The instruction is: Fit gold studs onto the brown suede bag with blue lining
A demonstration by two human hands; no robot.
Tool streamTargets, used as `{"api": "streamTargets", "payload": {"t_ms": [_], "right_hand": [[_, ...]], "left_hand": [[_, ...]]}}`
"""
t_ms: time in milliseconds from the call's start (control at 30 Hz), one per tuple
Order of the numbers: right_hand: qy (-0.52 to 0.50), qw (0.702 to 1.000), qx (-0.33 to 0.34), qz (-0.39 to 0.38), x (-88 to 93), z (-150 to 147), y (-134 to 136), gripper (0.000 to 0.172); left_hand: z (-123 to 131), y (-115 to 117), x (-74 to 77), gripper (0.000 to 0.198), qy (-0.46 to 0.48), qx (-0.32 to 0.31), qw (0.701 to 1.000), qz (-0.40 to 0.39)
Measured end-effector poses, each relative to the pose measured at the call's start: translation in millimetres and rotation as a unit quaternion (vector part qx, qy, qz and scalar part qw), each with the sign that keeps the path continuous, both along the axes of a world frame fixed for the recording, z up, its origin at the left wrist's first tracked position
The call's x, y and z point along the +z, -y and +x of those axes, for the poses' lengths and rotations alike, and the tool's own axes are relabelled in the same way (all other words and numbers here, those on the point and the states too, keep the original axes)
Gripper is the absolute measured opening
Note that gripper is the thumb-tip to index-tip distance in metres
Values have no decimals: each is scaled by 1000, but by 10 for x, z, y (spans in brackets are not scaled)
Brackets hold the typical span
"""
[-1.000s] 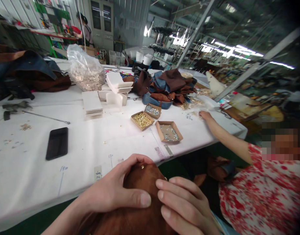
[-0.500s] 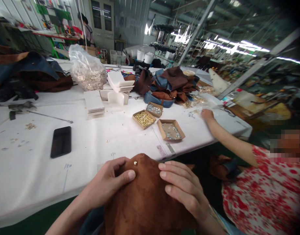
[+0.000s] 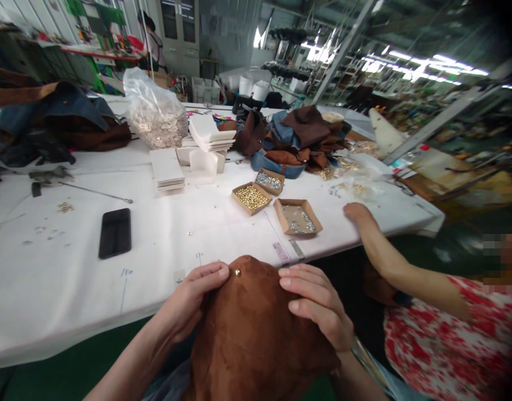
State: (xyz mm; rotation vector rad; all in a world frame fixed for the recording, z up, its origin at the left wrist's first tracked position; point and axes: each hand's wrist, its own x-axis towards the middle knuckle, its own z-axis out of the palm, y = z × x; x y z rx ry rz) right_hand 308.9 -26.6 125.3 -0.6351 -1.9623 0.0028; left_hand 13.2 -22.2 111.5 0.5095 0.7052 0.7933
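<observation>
A brown suede-like piece is held up before me at the table's near edge, its rounded tip pointing away. One shiny gold stud sits near that tip. My left hand pinches the left edge of the piece beside the stud, thumb against the fingers. On the opposite side, my right hand grips the right edge, fingers over the top face; its thumb is hidden. Past the piece lie a cardboard box of gold studs, a box of silver-coloured parts and a third box with some silver-coloured pieces.
A black phone and a thin metal rod lie on the white table. Behind are white pads, a filled plastic bag and piled brown and blue goods. A co-worker's hand rests at the right.
My left thumb has moved from the top face to the edge beside the stud, pinching there. The view has shifted slightly. The co-worker's arm has come a little nearer.
</observation>
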Motion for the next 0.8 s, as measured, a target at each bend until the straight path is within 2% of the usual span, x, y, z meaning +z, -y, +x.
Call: {"api": "streamTargets", "payload": {"t_ms": [200,400,633,800], "right_hand": [[-84,996,-23,-34,-290,-58,0,20],[-128,991,-30,-25,-285,-226,-58,16],[-130,990,-32,-36,-292,-230,-126,15],[-127,988,-31,-77,-362,-242,-151,16]], "left_hand": [[-31,-23,-61,41,17,-15,1000,7],[-29,-53,-127,42,12,18,1000,-3],[-7,-85,-234,48,30,40,998,-35],[0,-97,-346,48,35,42,997,-54]]}}
